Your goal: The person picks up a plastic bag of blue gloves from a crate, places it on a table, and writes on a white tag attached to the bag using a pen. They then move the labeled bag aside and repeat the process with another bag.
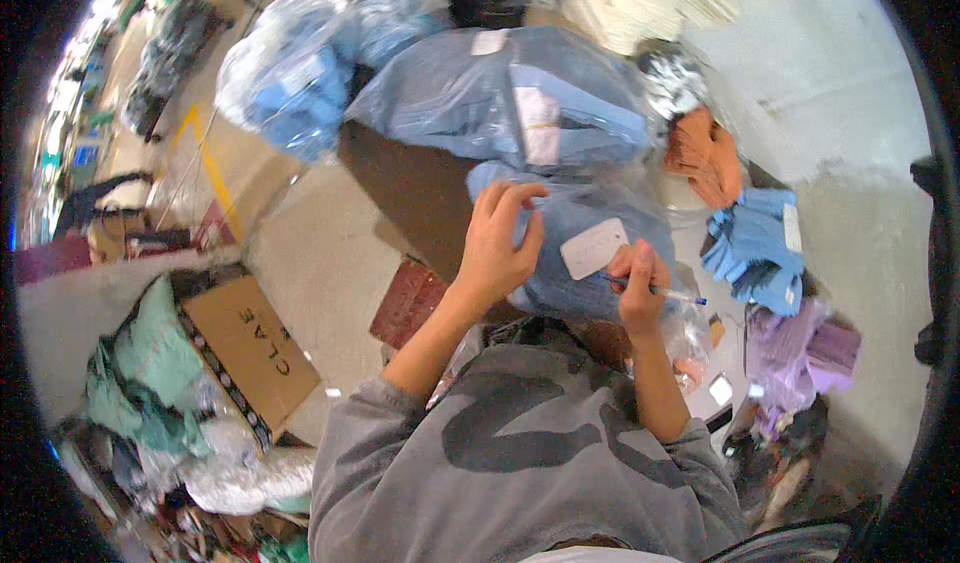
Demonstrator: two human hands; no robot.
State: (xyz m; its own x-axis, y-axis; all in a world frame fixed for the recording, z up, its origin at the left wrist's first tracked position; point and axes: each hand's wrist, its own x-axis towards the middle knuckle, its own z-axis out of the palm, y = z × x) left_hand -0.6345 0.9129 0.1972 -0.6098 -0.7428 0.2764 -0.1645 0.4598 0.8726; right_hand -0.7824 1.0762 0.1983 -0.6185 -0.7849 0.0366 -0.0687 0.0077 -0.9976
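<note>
My right hand (pixel 638 285) is closed around a clear pen with a blue end (pixel 683 295), its tip side close to a white tag (pixel 592 247). That tag, with faint writing on it, lies on a blue bundle in clear plastic (pixel 570 298) right in front of me. My left hand (pixel 503 238) is at the left side of this bundle, fingers curved and apart, with nothing visible in it. Whether its fingertips touch the plastic I cannot tell. Beyond lies a larger plastic-wrapped blue bundle (pixel 440 93) with white labels.
To the right are stacks of orange cloth (pixel 705 158), blue cloth (pixel 755 248) and purple cloth (pixel 800 353). More bagged blue pieces (pixel 295 88) sit at the far left. A cardboard box (pixel 250 348) stands at lower left, and a dark red block (pixel 408 303) beside my left forearm.
</note>
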